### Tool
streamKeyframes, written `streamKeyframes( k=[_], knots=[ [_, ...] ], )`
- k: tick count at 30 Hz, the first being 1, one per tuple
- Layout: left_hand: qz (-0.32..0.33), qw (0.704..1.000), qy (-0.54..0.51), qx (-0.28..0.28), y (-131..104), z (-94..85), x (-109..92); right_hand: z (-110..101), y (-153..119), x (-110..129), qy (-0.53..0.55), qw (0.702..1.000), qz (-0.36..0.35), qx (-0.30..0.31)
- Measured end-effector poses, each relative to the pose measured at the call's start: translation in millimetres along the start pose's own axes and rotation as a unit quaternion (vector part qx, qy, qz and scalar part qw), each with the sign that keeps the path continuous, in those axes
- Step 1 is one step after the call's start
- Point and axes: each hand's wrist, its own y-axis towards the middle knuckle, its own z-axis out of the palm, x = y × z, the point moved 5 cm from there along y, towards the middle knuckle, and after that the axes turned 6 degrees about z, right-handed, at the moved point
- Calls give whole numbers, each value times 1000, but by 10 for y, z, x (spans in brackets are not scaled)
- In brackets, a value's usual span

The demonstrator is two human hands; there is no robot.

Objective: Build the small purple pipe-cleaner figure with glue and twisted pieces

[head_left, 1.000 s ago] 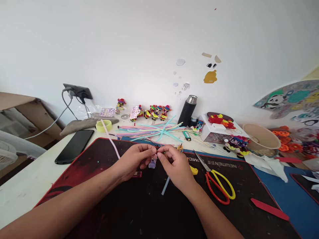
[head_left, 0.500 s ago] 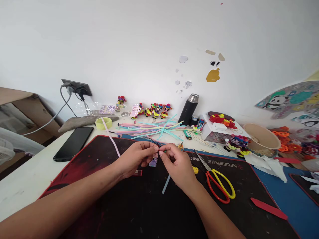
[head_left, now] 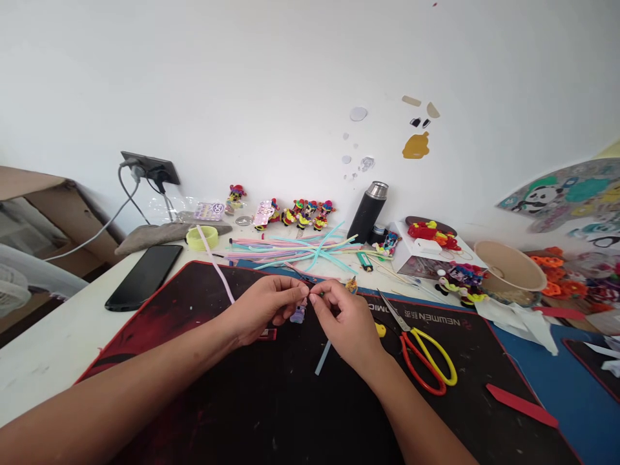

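My left hand (head_left: 269, 307) and my right hand (head_left: 345, 318) meet fingertip to fingertip over the black desk mat (head_left: 252, 400). Each one is closed in a pinch of thumb and forefinger. Whatever sits between the tips is too small to name; a speck of green shows by the right fingers. Behind the hands a small purple figure (head_left: 298, 314) is partly covered. A pale glue stick-like rod (head_left: 323, 358) pokes out below my right hand. Scissors (head_left: 420, 349) with one red and one yellow handle lie open to the right. A pink pipe cleaner (head_left: 216, 268) runs behind my left hand.
Pastel pipe cleaners (head_left: 290, 250) lie in a bundle along the back, near a black thermos (head_left: 367, 213). Small colourful figures (head_left: 307, 214) stand by the wall. A phone (head_left: 144, 278) lies at left, a red strip (head_left: 522, 405) at right. A beige bowl (head_left: 509, 266) stands farther right.
The two hands stay pinched together in almost the same place, with only slight movement at the fingertips. The view has shifted very slightly.
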Motion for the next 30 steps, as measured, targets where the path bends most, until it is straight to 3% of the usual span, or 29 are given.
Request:
streamKeyframes(
  k=[7,12,15,18,23,30],
  knots=[
    [32,999,30,-2,11,-38,-77,-3,15,-9,98,993,51,37],
    [74,984,162,15,3,-99,-249,1,20,-37,168,979,101,58],
    [125,963,239,21,-17,-112,-317,6,24,-31,191,973,115,65],
    [195,933,302,-8,-54,-120,-368,18,25,-27,222,963,135,75],
    [308,853,421,-10,-130,-57,-432,36,23,-28,262,949,150,87],
    [344,807,479,0,-178,5,-444,75,16,-32,300,936,154,99]
  ],
)
